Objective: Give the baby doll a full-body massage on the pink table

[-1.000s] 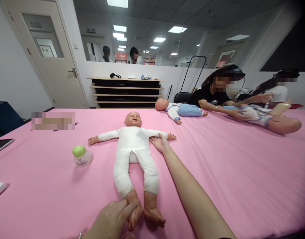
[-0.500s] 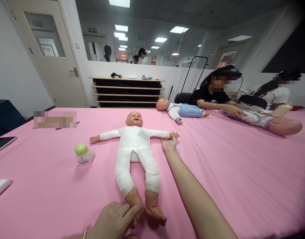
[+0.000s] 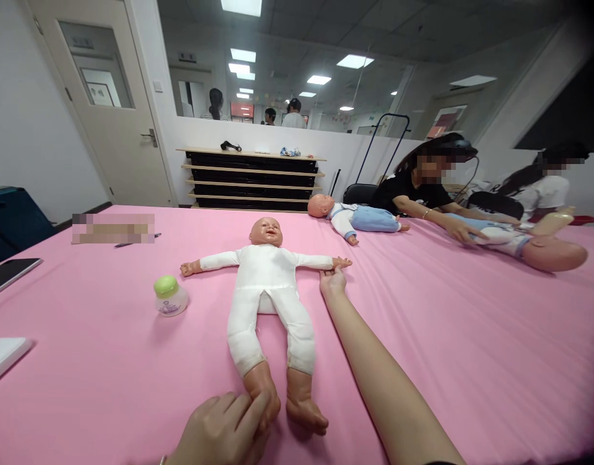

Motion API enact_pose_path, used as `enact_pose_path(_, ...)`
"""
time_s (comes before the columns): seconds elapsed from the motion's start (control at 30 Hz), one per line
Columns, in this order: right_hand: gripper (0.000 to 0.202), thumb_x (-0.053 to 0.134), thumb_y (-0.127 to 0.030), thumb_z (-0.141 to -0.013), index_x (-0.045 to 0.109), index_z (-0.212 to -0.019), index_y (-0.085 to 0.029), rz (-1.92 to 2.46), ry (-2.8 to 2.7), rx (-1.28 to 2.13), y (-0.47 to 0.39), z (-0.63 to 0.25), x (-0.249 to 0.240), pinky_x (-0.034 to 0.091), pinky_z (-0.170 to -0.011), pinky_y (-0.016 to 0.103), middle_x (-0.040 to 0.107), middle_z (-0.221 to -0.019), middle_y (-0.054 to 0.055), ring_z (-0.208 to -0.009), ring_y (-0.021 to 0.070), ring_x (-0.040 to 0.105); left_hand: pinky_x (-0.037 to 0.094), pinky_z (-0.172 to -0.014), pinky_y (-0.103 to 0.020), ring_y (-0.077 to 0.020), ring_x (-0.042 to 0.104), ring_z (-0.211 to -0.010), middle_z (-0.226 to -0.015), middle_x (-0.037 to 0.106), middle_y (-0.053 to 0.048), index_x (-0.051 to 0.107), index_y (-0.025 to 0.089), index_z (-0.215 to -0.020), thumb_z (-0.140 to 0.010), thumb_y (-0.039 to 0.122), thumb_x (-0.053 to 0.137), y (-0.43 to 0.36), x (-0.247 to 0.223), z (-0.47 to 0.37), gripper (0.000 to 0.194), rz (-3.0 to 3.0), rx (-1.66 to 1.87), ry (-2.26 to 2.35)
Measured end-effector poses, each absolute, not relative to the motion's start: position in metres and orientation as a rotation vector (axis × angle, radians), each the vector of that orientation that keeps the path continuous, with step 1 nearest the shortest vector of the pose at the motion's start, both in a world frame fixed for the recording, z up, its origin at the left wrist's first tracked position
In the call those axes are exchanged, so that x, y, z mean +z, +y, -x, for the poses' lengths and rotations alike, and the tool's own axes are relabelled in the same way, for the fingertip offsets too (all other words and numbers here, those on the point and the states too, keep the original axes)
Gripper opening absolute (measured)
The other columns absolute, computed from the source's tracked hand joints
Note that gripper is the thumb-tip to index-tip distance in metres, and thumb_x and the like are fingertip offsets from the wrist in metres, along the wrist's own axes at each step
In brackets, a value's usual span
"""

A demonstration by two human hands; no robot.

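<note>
Doll (image 3: 268, 270) supine; my L hand (image 3: 217, 426) grips near foot (image 3: 274, 403), 6 o'clk; R hand (image 3: 332, 284) touches far hand (image 3: 343, 262), 2 o'clk, can't tell grip. Shifts need care.

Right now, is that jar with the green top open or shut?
Shut: the green lid covers the top of the jar.

Pale door (image 3: 101, 97), stacked shelves (image 3: 253, 177), ceiling lights (image 3: 355, 61), apparently beyond glass.

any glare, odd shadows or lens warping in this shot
Head view: ceiling lights glare white; a soft shadow lies below the jar; the door looks slanted, likely wide-angle distortion; the top right corner is dark; pixel blocks hide something on the pink cloth.
</note>
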State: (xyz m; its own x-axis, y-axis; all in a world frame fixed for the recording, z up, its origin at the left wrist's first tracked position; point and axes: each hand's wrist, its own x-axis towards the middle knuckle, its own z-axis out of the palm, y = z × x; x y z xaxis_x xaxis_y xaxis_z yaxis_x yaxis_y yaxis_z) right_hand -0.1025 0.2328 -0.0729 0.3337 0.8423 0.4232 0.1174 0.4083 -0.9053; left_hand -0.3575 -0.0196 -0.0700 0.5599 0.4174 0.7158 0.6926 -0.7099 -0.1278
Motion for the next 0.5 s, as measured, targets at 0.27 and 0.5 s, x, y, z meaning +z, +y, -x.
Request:
enact_pose_path(0.27, 0.039, 0.042, -0.038, -0.086, 0.054, -0.117, -0.018, 1.023, -0.788, 0.565, 0.248, 0.102, -0.068, 0.045, -0.09, 0.031, 0.056, -0.122, 0.01, -0.106, 0.0141, 0.057, 0.039, -0.041, -0.022, -0.0111, 0.053, -0.044, -0.054, 0.054, 0.002, 0.054, 0.014, -0.094, -0.09, 0.018, 0.038, -0.024, -0.021, 0.382, 0.017, 2.359, -0.948, -1.036)
enact_pose_path(0.5, 0.047, 0.052, -0.03, -0.081, 0.049, -0.127, -0.018, 0.929, -1.286, 0.424, 0.26, 0.152, -0.032, 0.038, -0.101, 0.037, 0.053, -0.129, 0.009, -0.117, 0.0188, 0.05, 0.04, -0.048, -0.026, -0.0151, 0.057, -0.055, -0.066, 0.06, -0.001, 0.055, 0.018, -0.095, -0.091, 0.021, 0.035, 0.005, 0.029, 0.4, 0.021, 2.325, -0.936, -1.261)
